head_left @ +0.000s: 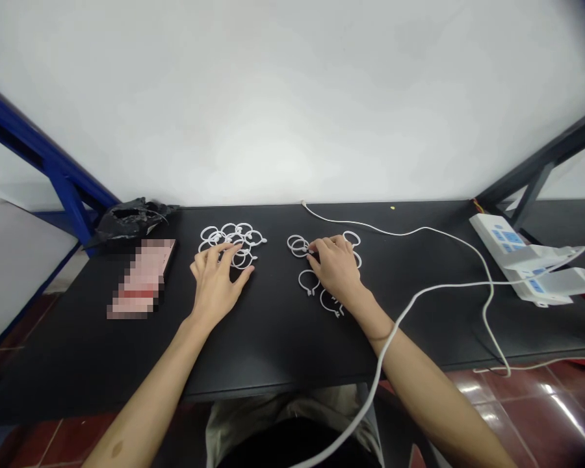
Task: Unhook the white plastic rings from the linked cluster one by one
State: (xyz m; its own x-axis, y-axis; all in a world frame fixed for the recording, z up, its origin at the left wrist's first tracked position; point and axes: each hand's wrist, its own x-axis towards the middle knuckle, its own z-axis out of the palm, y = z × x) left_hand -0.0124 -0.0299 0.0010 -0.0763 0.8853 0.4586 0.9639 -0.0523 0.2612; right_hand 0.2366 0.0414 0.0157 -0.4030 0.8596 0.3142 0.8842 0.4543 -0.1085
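Note:
Two groups of white plastic rings lie on a black table (273,331). My left hand (218,278) rests with fingers spread, its fingertips on the near edge of the left pile of rings (231,239). My right hand (335,265) lies over the right group of rings (298,246), fingers curled, fingertips touching a ring at its left. More rings (308,282) show beside and under that hand. Whether it grips one is hidden.
A crumpled black bag (132,218) sits at the table's back left, a blurred pink object (142,278) in front of it. A white device (529,260) stands at the right, its white cable (448,242) looping across the table and over my right forearm.

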